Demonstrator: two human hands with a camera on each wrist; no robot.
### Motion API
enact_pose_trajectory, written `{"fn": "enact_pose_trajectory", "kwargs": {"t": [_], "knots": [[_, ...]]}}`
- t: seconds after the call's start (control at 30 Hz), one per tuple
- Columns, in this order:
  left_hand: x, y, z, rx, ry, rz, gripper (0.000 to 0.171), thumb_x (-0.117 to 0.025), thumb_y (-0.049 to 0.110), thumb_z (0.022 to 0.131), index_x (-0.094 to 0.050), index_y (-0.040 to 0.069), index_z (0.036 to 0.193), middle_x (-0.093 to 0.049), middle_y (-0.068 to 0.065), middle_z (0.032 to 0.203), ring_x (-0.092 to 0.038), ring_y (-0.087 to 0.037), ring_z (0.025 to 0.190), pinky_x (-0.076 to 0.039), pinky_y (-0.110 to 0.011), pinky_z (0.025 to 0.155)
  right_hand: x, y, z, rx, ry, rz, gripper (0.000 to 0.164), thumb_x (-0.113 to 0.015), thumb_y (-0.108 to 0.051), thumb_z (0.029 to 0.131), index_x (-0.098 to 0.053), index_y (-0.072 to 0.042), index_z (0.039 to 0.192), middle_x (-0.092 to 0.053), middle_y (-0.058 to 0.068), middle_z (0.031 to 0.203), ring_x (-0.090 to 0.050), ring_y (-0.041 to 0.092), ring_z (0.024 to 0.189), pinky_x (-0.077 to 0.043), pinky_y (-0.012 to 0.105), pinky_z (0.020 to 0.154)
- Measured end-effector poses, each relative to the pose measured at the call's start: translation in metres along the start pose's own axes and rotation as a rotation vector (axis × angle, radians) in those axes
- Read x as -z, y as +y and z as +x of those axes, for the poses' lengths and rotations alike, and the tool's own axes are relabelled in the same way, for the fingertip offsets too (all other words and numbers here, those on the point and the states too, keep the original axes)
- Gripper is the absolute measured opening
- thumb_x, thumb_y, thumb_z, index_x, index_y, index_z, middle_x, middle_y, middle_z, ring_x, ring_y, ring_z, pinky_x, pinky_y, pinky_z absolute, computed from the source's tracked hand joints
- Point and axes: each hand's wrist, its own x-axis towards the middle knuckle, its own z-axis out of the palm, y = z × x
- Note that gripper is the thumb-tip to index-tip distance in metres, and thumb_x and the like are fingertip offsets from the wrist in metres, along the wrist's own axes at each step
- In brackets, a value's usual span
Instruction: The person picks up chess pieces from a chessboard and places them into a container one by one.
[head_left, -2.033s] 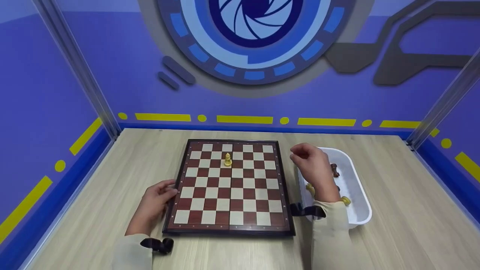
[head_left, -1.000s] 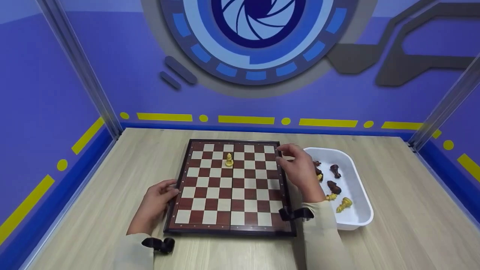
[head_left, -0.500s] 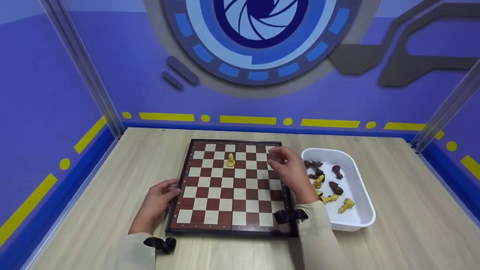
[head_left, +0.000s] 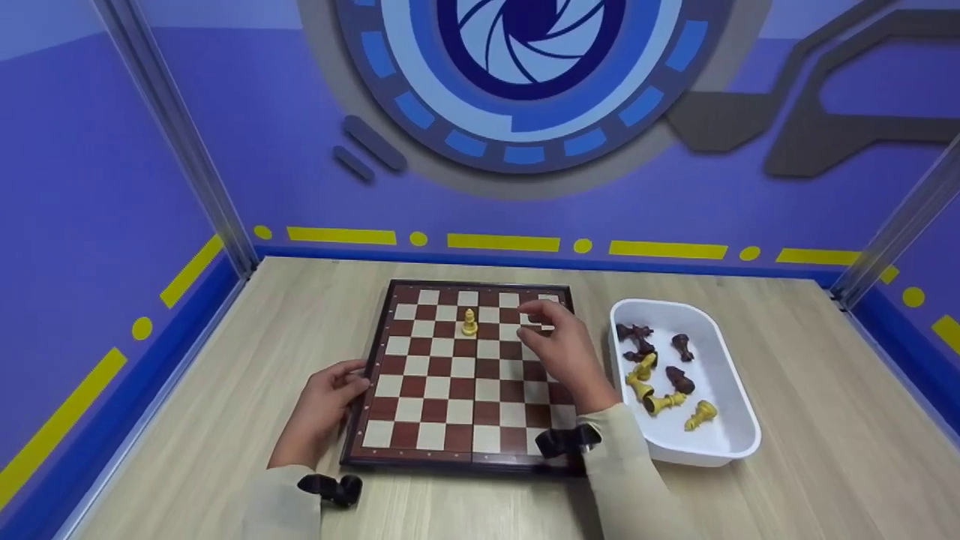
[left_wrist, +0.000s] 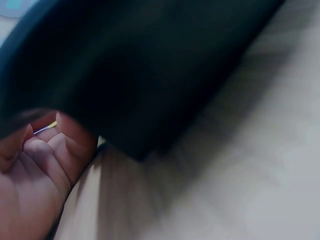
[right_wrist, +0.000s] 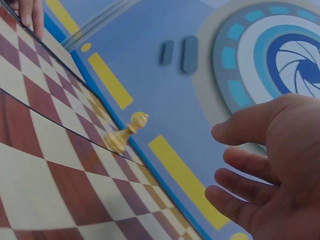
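A brown-and-white chessboard (head_left: 420, 386) with a dark frame lies on the table. One yellow bishop (head_left: 469, 322) stands upright on it toward the far side; the right wrist view shows the same bishop (right_wrist: 124, 134) from the side. My left hand (head_left: 322, 405) holds the board's left edge, its thumb tip at the frame and some fingers partly hidden by it. Over the board's right half hovers my right hand (head_left: 559, 349), thumb and fingers apart. In the right wrist view that hand (right_wrist: 270, 165) has nothing between its fingers, and the bishop stands beyond them.
To the right of the board is a white plastic tub (head_left: 739, 401). Several yellow and dark brown chess pieces lie in it, among them a dark knight (head_left: 679, 379). A blue printed wall (head_left: 247, 135) rises behind the table (head_left: 795, 360).
My right hand has moved left from over the tub to above the board, uncovering the pieces in the tub. The left hand stays at the board's edge, and the bishop has not moved.
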Motion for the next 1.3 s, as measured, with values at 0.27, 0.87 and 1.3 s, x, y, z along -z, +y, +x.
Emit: {"fn": "enact_pose_trajectory", "kwargs": {"t": [0.27,0.87,1.3], "knots": [[0.000,-0.001,0.000,0.005,0.006,-0.021,0.036,-0.060,0.003,0.093,-0.059,0.003,0.129,-0.064,-0.004,0.090,-0.059,-0.012,0.071,-0.048,-0.025,0.058,-0.017,0.003,0.012,-0.004,-0.046,0.011,0.029,-0.070,-0.006,0.084,-0.067,-0.009,0.112,-0.066,0.014,0.115,-0.061,0.032,0.111,-0.050,0.048,0.094],[0.001,-0.005,0.002,-0.026,0.026,-0.026,0.035,-0.060,0.001,0.092,-0.061,0.002,0.127,-0.065,-0.006,0.089,-0.059,-0.013,0.068,-0.046,-0.025,0.054,-0.049,-0.001,0.051,-0.120,-0.210,0.071,0.030,-0.068,-0.009,0.086,-0.066,-0.010,0.117,-0.063,0.009,0.117,-0.058,0.022,0.107,-0.047,0.040,0.092],[-0.003,-0.003,0.002,-0.052,0.034,0.003,0.035,-0.062,0.000,0.091,-0.061,0.000,0.126,-0.067,-0.008,0.090,-0.057,-0.011,0.065,-0.044,-0.024,0.052,-0.063,0.004,0.056,-0.119,-0.270,-0.037,0.030,-0.066,-0.012,0.090,-0.065,-0.010,0.119,-0.065,0.006,0.118,-0.060,0.024,0.111,-0.050,0.041,0.091]]}}
